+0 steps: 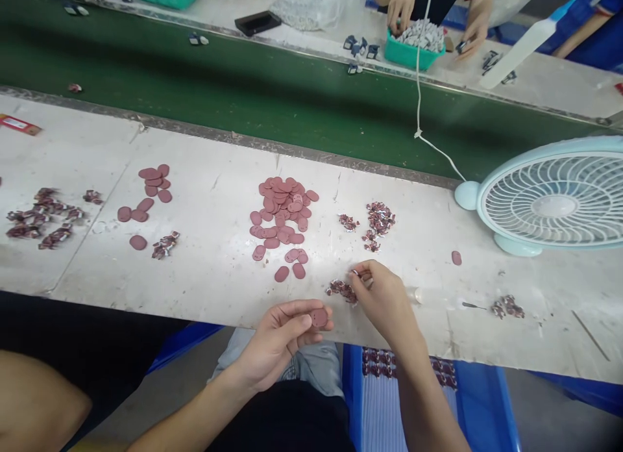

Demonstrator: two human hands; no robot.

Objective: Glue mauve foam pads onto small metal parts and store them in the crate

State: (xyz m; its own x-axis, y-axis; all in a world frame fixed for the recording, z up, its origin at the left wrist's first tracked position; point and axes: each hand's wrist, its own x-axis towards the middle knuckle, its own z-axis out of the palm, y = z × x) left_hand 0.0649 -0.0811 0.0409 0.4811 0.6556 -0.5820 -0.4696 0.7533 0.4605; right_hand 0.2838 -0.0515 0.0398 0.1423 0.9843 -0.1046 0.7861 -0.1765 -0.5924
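Near the table's front edge, my left hand point(282, 341) grips a reddish-brown oval disc point(318, 318) with small dark holes, between thumb and fingers. Further right, my right hand point(382, 296) pinches at a small piece whose kind its fingers mostly hide. Just below those fingertips lies a small heap of brown and white pieces point(341, 290). A large pile of the same oval discs point(282, 208) is spread beyond my left hand. Two more clusters of little brown pieces point(379, 221) lie beyond my right hand.
A light blue fan point(549, 205) stands at the right. Below the table edge, a blue tray point(491, 400) holds rows of brown pieces. More discs point(150, 186) lie left. Across the green belt point(219, 88), a co-worker's hands work by a teal basket point(413, 57).
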